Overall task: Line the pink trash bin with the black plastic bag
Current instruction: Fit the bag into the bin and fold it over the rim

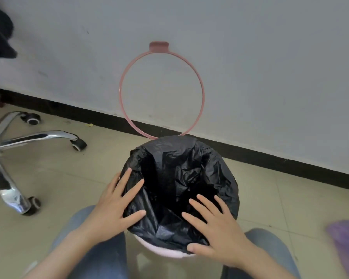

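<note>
Black plastic bag point(181, 178) sits inside the pink trash bin point(165, 252), draped over its rim; left hand point(111, 210) and right hand point(220, 234) lie flat on its near edge, fingers spread apart

Single head cam, wide-angle, looking forward and steeply down from close above the bin point(165, 252) between the knees. Faces the wall point(250, 57); floor point(58, 178) fills the lower frame. Edges visibly distorted. No second view.

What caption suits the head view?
Both hands flat on black bag lining pink bin, ring raised.
</note>
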A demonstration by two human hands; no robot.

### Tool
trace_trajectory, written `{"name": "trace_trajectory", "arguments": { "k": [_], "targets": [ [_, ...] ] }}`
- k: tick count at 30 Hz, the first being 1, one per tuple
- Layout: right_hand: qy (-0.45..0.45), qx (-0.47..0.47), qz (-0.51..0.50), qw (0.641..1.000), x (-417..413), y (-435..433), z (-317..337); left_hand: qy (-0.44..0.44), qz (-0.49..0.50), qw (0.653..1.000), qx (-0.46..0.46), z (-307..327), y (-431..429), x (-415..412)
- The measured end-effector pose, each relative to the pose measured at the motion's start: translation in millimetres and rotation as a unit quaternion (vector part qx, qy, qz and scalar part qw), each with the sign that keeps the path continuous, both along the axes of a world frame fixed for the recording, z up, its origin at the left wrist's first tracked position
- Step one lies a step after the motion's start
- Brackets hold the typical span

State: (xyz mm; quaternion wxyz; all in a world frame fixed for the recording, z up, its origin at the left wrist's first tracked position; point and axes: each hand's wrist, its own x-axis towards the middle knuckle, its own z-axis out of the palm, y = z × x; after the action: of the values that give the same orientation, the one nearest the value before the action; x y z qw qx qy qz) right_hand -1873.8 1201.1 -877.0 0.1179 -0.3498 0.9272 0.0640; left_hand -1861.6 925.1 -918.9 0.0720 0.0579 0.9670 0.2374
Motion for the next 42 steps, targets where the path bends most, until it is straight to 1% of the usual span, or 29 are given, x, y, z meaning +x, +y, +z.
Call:
{"name": "trace_trajectory", "arguments": {
  "k": [3,5,7,9,11,13,14,15,16,17,19,21,22,24,26,27,30,32,34,37,39,40,41,42],
  "targets": [
    [0.019,-0.031,0.006,0.999,-14.1,7.3,-8.1,0.039,0.037,0.994,0.096,-9.8,11.0,-3.0],
    [0.032,-0.014,0.005,0.999,-29.7,11.7,-10.2,0.071,0.061,0.986,0.136,-13.6,21.8,-11.2],
    [0.046,-0.001,-0.011,0.999,-45.8,17.8,-10.2,0.088,0.083,0.981,0.154,-16.4,31.0,-24.4],
    [0.051,-0.010,-0.039,0.998,-60.8,22.6,-8.8,0.081,0.102,0.980,0.151,-17.7,38.9,-39.6],
    [0.064,-0.062,-0.099,0.991,-70.5,26.1,-8.2,0.072,0.117,0.981,0.139,-17.2,45.2,-52.7],
    [0.095,-0.115,-0.155,0.977,-69.5,26.2,-10.5,0.067,0.128,0.981,0.132,-16.6,50.6,-59.5],
    [0.118,-0.146,-0.158,0.969,-65.5,25.7,-13.3,0.067,0.131,0.981,0.128,-16.6,52.9,-60.9],
    [0.164,-0.189,-0.139,0.958,-59.2,23.5,-17.1,0.069,0.134,0.981,0.125,-16.4,54.7,-61.6],
    [0.217,-0.239,-0.108,0.940,-51.5,20.7,-22.5,0.069,0.135,0.981,0.121,-15.2,56.0,-61.8],
    [0.245,-0.266,-0.070,0.930,-44.1,17.0,-27.3,0.067,0.136,0.982,0.115,-13.6,56.5,-61.8],
    [0.274,-0.258,-0.015,0.926,-35.7,8.6,-35.1,0.055,0.127,0.988,0.074,-10.1,54.4,-60.3],
    [0.284,-0.254,-0.003,0.925,-32.3,3.0,-37.5,0.056,0.101,0.993,0.023,-6.7,50.1,-54.6],
    [0.296,-0.264,0.003,0.918,-31.8,2.0,-38.1,0.077,0.076,0.994,0.002,-4.8,48.3,-49.5],
    [0.319,-0.282,0.017,0.905,-30.0,2.8,-37.7,0.157,-0.005,0.986,-0.063,-1.9,45.9,-36.2],
    [0.338,-0.288,0.023,0.896,-27.8,3.5,-38.3,0.227,-0.090,0.961,-0.127,-3.6,48.4,-27.4],
    [0.348,-0.284,0.028,0.893,-26.2,4.0,-37.8,0.258,-0.116,0.949,-0.140,-5.7,50.6,-25.4],
    [0.363,-0.261,0.066,0.892,-19.2,5.6,-41.6,0.324,-0.141,0.928,-0.120,-12.4,51.8,-23.8],
    [0.353,-0.228,0.107,0.901,-10.9,7.7,-48.1,0.351,-0.148,0.918,-0.112,-21.3,49.4,-20.0],
    [0.337,-0.180,0.130,0.915,-4.5,7.6,-54.3,0.365,-0.154,0.911,-0.115,-30.1,48.0,-13.1],
    [0.330,-0.118,0.115,0.930,-5.6,3.4,-55.9,0.353,-0.175,0.910,-0.127,-33.9,46.2,-6.3],
    [0.342,-0.136,0.091,0.925,-7.8,2.9,-53.1,0.341,-0.184,0.916,-0.102,-28.9,42.0,-4.8],
    [0.346,-0.170,0.075,0.920,-8.4,4.3,-50.5,0.330,-0.174,0.925,-0.068,-25.0,40.8,-4.7],
    [0.348,-0.216,0.053,0.911,-9.1,6.6,-48.3,0.314,-0.146,0.938,-0.025,-19.2,40.9,-5.2],
    [0.347,-0.261,0.021,0.901,-11.2,8.2,-44.9,0.298,-0.095,0.949,0.021,-12.1,42.9,-7.5]
  ]
}}
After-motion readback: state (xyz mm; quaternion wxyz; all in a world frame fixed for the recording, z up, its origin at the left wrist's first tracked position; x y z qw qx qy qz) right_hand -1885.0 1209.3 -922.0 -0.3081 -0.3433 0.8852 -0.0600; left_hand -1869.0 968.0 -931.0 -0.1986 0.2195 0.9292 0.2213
